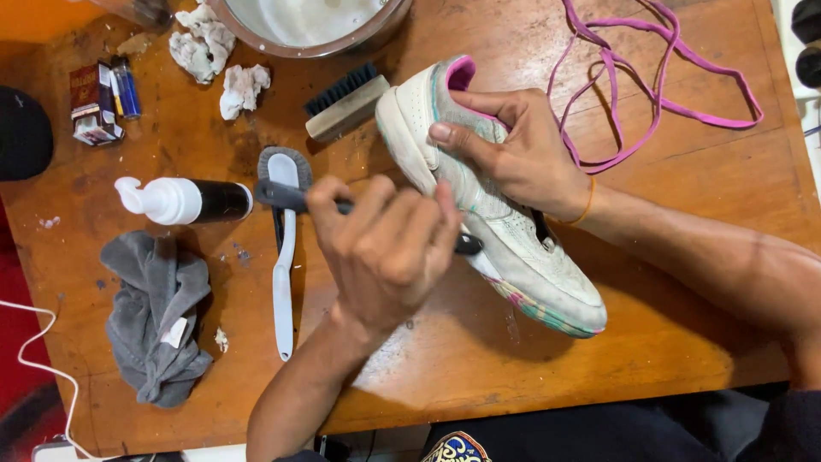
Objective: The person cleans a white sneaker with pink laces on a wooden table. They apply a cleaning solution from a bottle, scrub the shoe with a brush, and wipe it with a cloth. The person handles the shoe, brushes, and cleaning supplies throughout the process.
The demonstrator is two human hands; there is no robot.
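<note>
My right hand (513,150) grips a white sneaker (513,248) with a pink lining and a multicoloured sole, holding it on its side above the wooden table (684,282). My left hand (385,248) is closed around the dark handle of a small brush (282,195), whose handle runs across toward the shoe's side. The brush head is hidden behind my fingers and the shoe.
A white-handled grey brush (282,265) lies on the table beside a foam pump bottle (184,201) on its side. A grey cloth (158,316), a wooden brush (346,103), crumpled tissues (205,43), a metal bowl (308,26), pink laces (650,77) and a small box with a lighter (103,98) surround them.
</note>
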